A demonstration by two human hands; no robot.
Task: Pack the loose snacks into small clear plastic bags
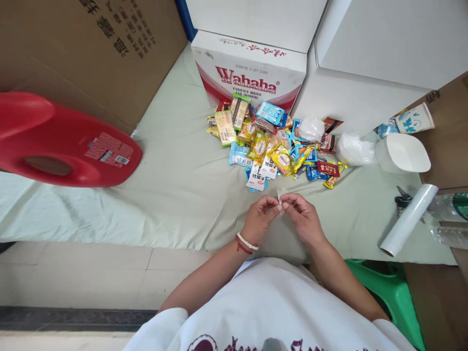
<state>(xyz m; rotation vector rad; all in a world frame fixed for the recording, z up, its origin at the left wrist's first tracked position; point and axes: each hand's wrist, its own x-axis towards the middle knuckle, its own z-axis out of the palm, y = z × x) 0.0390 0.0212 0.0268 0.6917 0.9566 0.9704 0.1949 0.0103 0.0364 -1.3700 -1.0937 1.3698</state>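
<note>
Fingers (268, 201) of left hand (255, 223) and right hand (306, 222): each thumb and forefinger pinching one scrap of clear plastic (281, 193), just in front of the snack heap (259, 146); mostly covered, form hard to make out.
Roll (409, 219): glossy white cylinder, right of the heap and nearer.
Bottles (449, 207), two: clear plastic, far right of the heap, cut off by the view's edge.
Dark tool (403, 199): right of the heap, partly hidden by the roll; kind uncertain.
Jug (78, 141): red moulded plastic, left of the heap, cut off; contents hidden.
Heap: glossy printed sachets, rectangular pieces in clear wrappers; lower layers hidden; on cloth-covered surface (175, 195).
Bags (356, 148): crumpled whitish film, at the heap's right end.
Bowl (405, 153): white, rounded-square rim, right of the heap.
Paper cup (417, 119): tilted, blue print, right of the heap, beyond the bowl.
Carton (252, 73): cardboard, lettered "Wahaha purified water", directly behind the heap; contents hidden.
</note>
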